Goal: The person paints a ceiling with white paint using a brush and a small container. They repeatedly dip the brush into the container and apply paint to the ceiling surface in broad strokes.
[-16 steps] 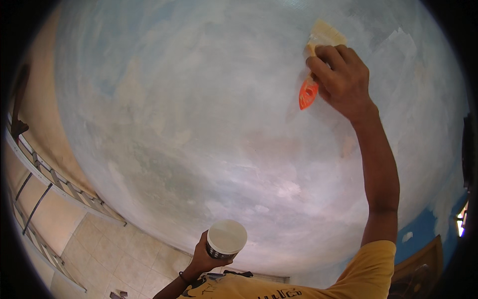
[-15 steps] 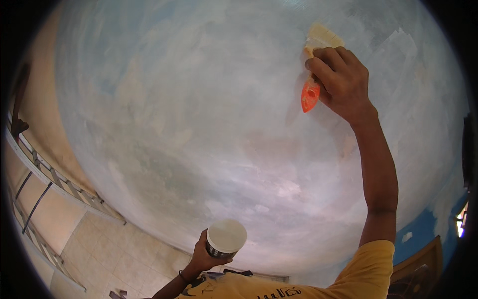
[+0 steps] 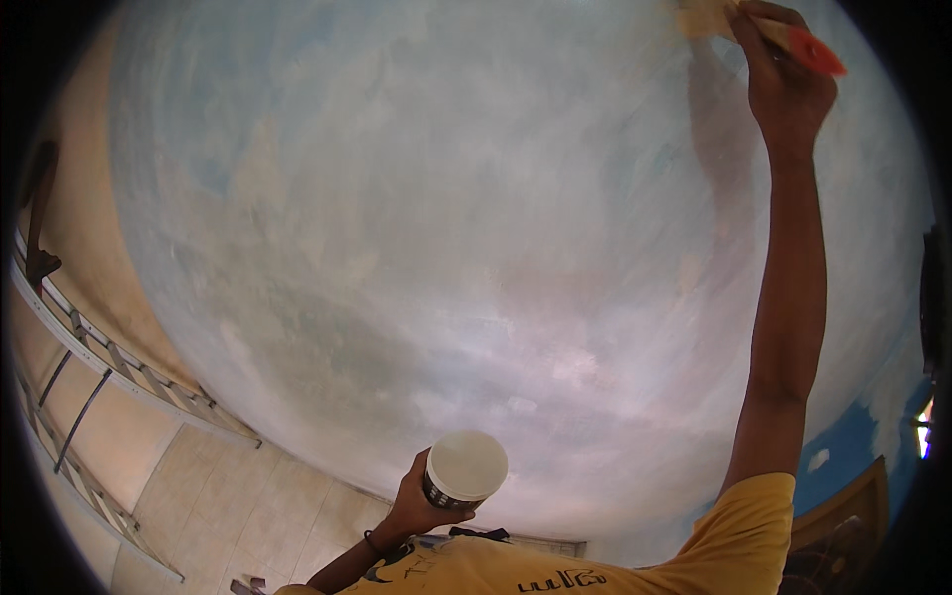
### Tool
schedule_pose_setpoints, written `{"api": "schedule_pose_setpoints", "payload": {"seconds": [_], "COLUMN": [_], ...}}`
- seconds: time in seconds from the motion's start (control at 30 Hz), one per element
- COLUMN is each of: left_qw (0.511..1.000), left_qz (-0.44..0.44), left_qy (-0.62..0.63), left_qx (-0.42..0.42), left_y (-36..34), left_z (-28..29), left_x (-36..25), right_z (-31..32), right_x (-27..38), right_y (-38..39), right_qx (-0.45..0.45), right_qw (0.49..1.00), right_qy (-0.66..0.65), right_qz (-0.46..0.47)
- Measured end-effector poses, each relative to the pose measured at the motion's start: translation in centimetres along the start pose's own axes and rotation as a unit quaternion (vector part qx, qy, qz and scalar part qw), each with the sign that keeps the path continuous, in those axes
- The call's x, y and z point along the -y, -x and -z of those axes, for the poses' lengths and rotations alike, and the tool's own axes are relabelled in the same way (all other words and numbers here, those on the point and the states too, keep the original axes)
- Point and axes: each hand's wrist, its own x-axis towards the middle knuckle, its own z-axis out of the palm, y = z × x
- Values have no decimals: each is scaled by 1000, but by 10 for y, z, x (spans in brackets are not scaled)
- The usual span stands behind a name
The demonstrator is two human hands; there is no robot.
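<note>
Right hand (image 3: 790, 91) is holding the brush (image 3: 815, 52), pinching near its bristle end; brush is sitting against or just off the painted wall (image 3: 446, 228), upper right of view, bristles pointing left, orange handle pointing right; contact: can't tell; left hand (image 3: 415, 504) is gripping a white tub (image 3: 454, 498) near the yellow shirt (image 3: 496, 567), well apart from the brush; I'd be using light, overlapping strokes, feathering edges into the pale grey-blue, and holding the tub level.
</note>
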Motion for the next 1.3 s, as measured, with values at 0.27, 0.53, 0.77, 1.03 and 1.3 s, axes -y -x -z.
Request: {"api": "schedule_pose_setpoints", "payload": {"seconds": [0.27,0.53,0.77,1.03,1.3], "left_qw": [1000,999,1000,999,999], "left_qz": [-1,3,19,-5,13], "left_qy": [29,0,18,-25,-15], "left_qx": [-6,37,17,22,31], "left_y": [-2,-6,1,0,6], "left_z": [-3,3,-4,-1,-2], "left_x": [3,0,1,3,1], "right_z": [-5,10,2,14,63], "right_x": [105,30,50,95,10], "right_y": [133,72,120,152,77], "right_qx": [312,55,158,272,-2], "right_qw": [927,997,900,955,997], "right_qy": [-15,-45,295,10,50], "right_qz": [206,-28,281,114,63]}}
